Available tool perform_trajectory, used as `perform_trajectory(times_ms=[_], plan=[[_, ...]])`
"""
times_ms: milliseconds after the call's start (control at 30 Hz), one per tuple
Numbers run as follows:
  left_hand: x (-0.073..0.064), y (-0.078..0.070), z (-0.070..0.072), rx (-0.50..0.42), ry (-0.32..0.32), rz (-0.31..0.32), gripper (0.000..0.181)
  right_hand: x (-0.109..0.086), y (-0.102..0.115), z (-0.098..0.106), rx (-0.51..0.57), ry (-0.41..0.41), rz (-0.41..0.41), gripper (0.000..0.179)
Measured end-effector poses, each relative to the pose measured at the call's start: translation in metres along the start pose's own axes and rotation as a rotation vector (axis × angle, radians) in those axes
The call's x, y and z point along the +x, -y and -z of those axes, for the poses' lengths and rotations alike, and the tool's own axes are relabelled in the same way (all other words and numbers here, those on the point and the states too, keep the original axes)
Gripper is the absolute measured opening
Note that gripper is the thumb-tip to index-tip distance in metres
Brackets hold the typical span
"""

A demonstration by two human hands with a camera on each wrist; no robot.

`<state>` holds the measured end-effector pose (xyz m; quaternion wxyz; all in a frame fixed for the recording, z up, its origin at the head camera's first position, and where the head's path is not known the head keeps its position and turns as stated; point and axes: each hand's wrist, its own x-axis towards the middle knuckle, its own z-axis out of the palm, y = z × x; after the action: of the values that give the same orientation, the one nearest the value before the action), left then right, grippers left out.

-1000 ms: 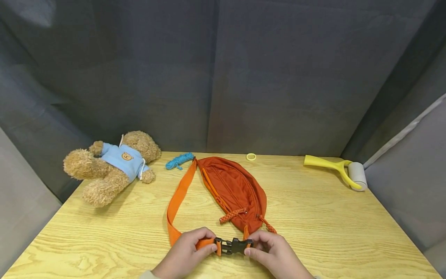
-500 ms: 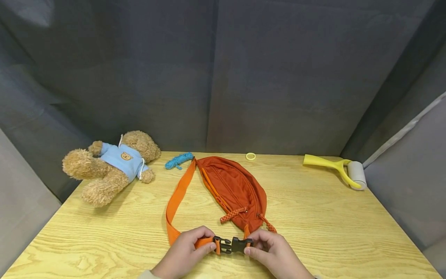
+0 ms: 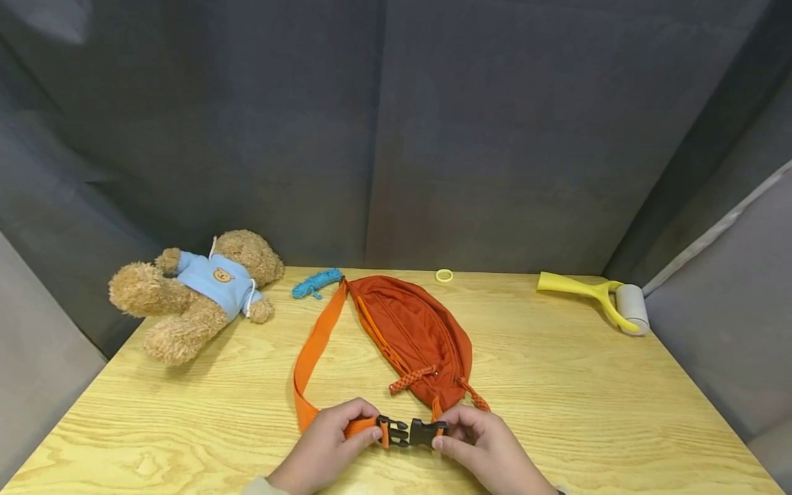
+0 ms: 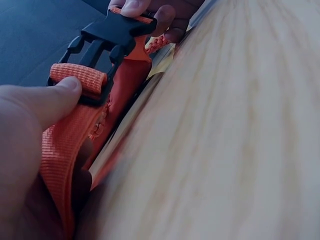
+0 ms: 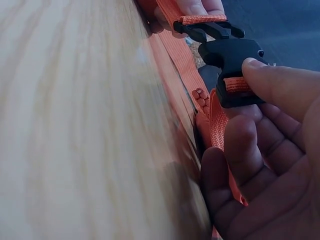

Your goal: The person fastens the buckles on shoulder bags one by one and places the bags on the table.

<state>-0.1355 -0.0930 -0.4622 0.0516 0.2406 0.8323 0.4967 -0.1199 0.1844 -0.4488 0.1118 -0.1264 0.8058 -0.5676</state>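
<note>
A rust-red waist bag (image 3: 414,337) lies on the table with its orange strap (image 3: 314,357) looping down its left side. My left hand (image 3: 331,443) pinches the strap end at the pronged half of a black buckle (image 3: 399,433). Thumb and fingers of my right hand (image 3: 485,447) grip the socket half (image 3: 423,434), joined to the bag by a short orange webbing. In the head view a small gap separates the two halves, prongs facing the socket. The left wrist view shows the left thumb pressing the webbing (image 4: 80,77) on the pronged half.
A teddy bear (image 3: 216,282) in a light blue hoodie lies at the left. Near the back edge are a blue cord bundle (image 3: 317,282) and a small yellow ring (image 3: 444,276). A yellow-handled roller (image 3: 594,295) lies at the far right. Dark curtains (image 3: 495,137) stand behind the table.
The buckle's two halves have come apart: the prongs were partly in the socket a second ago. My left hand has shifted slightly left with its half; the right hand has stayed nearly still.
</note>
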Motion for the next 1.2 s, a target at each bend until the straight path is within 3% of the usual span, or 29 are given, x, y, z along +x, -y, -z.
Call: perform_trajectory(times_ms=[433,767,1200], plan=[[0.0002,0.0006,-0.0004,-0.041,0.011,0.029,0.014,-0.0004,-0.0008,0.0001,-0.015,0.012,0.004,0.021],[0.0001,-0.0021,-0.0013,-0.015,0.021,0.037,0.013,-0.0003,-0.0005,-0.0031,-0.015,0.008,0.012,0.021],[-0.0005,-0.0022,-0.0038,-0.001,0.027,-0.003,0.015,0.0003,-0.0017,-0.0068,0.02,-0.003,0.025,0.019]])
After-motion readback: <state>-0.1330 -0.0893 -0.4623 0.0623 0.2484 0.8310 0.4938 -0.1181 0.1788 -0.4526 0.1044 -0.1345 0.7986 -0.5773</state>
